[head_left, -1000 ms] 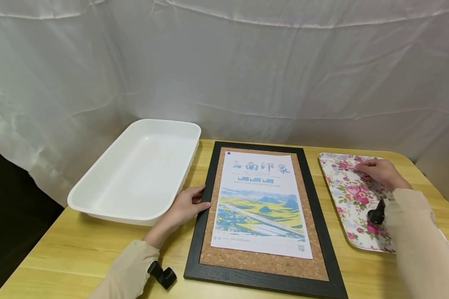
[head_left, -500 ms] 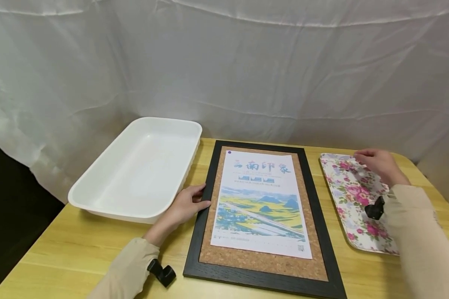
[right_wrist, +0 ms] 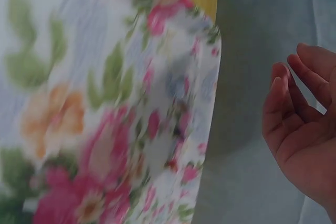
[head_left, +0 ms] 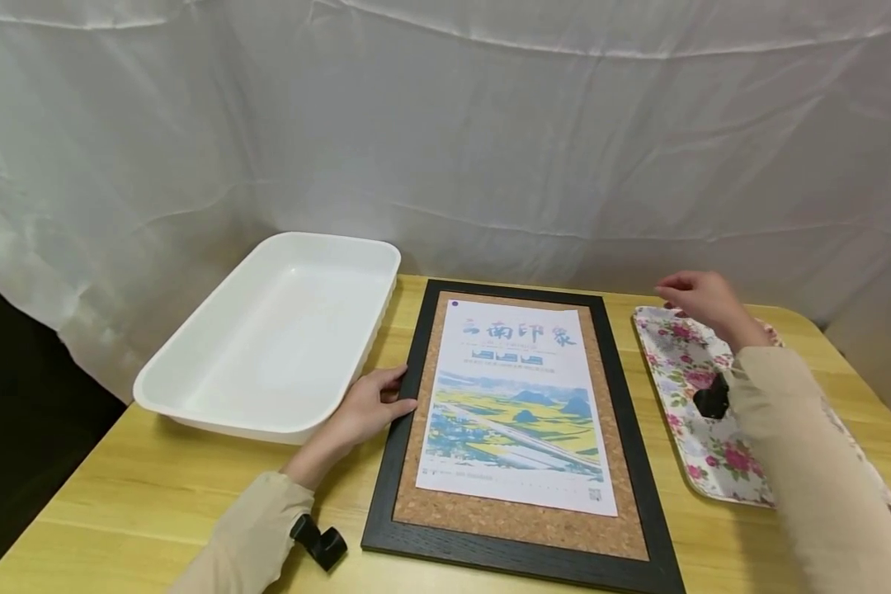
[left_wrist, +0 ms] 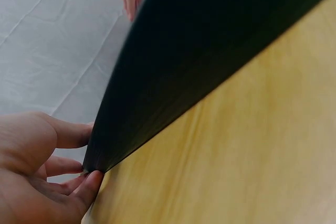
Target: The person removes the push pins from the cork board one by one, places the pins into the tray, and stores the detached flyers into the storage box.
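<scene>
My left hand [head_left: 367, 404] grips the black-framed cork board [head_left: 520, 528] by its left side. In the left wrist view the thumb and fingertips [left_wrist: 93, 182] of that hand meet the frame's edge. A printed landscape poster [head_left: 516, 404] lies on the cork, with a small purple pin [head_left: 454, 304] at its upper left corner. My right hand [head_left: 709, 305] is raised over the far edge of the flowered tray [head_left: 683, 412]. Its thumb and forefinger come together at the tips in the right wrist view; I cannot tell whether something tiny is between them.
A deep white plastic tub [head_left: 267, 346] stands to the left of the board, close to my left forearm. A pale grey curtain [head_left: 490, 165] hangs behind the wooden table [head_left: 119, 511]. The tray sits just right of the board.
My right hand has risen from the flowered tray's surface and moved left and away from me, to its far edge. The left hand and the board have stayed in place.
</scene>
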`<state>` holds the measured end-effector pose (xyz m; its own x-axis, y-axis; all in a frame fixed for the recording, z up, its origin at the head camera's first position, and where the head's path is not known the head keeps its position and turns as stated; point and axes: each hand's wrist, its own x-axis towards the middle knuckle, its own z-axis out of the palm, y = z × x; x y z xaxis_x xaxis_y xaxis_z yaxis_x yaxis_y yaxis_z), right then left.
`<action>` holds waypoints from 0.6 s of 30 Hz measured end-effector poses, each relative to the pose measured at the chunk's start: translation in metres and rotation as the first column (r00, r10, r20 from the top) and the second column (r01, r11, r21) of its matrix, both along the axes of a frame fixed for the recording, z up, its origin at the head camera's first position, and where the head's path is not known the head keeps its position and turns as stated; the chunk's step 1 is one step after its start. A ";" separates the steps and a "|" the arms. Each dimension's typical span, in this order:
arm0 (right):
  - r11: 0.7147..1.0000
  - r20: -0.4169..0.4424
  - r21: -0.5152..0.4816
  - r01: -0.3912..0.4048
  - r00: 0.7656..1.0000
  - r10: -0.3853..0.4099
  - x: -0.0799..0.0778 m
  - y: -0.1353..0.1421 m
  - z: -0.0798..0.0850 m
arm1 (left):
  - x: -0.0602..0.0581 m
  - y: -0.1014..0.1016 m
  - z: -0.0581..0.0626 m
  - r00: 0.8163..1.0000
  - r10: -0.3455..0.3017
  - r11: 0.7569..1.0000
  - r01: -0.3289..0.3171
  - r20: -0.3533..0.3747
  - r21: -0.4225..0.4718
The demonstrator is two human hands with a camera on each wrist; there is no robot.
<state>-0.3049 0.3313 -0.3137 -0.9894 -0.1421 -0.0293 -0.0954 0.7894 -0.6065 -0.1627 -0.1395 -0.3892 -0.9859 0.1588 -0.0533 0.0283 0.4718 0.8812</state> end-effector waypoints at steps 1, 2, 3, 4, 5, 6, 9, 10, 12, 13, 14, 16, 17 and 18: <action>1.000 -0.005 0.010 -0.010 1.000 0.010 -0.001 -0.005 0.001 | 0.000 0.000 0.000 1.000 0.000 1.000 0.000 0.003 0.001; 1.000 -0.005 0.020 -0.022 1.000 0.023 -0.003 -0.009 0.001 | 0.000 0.000 0.000 1.000 0.001 1.000 -0.001 0.008 0.004; 0.999 -0.007 0.028 -0.033 0.999 0.033 -0.004 -0.012 0.002 | 0.000 0.000 0.000 1.000 0.003 1.000 -0.004 0.013 0.008; 0.999 -0.008 0.035 -0.039 0.999 0.040 -0.006 -0.016 0.002 | 0.000 0.000 0.000 1.000 0.004 1.000 -0.004 0.015 0.012; 0.998 -0.010 0.042 -0.047 0.999 0.048 -0.007 -0.020 0.003 | 0.000 0.000 0.000 1.000 0.006 1.000 -0.006 0.016 0.016; 0.997 -0.008 0.051 -0.051 0.999 0.051 -0.008 -0.024 0.003 | 0.000 0.001 -0.001 1.000 0.007 1.000 -0.008 0.016 0.017; 0.997 0.005 0.064 -0.049 0.999 0.049 -0.011 -0.036 0.005 | 0.000 0.002 -0.002 1.000 0.007 1.000 -0.007 0.018 0.020; 0.996 0.009 0.072 -0.048 0.999 0.047 -0.011 -0.040 0.006 | 0.001 0.002 -0.002 1.000 0.004 1.000 -0.005 0.016 0.018; 0.995 0.023 0.084 -0.060 0.998 0.058 -0.013 -0.047 0.009 | 0.001 0.003 -0.003 1.000 -0.001 1.000 0.001 0.016 0.015; 0.994 0.028 0.090 -0.067 0.997 0.065 -0.015 -0.050 0.011 | 0.001 0.003 -0.003 1.000 -0.002 1.000 0.001 0.018 0.017; 0.993 0.033 0.093 -0.077 0.997 0.074 -0.016 -0.054 0.013 | 0.001 0.003 -0.003 1.000 0.000 1.000 -0.001 0.019 0.018; 0.992 0.040 0.089 -0.094 0.995 0.090 -0.019 -0.062 0.015 | 0.000 0.003 -0.002 1.000 0.008 1.000 -0.009 0.020 0.021; 0.992 0.045 0.082 -0.099 0.994 0.095 -0.021 -0.065 0.016 | 0.000 0.003 -0.001 1.000 0.011 1.000 -0.012 0.020 0.022; 0.992 0.048 0.076 -0.103 0.994 0.100 -0.022 -0.070 0.016 | 0.000 0.002 -0.001 1.000 0.008 1.000 -0.009 0.014 0.019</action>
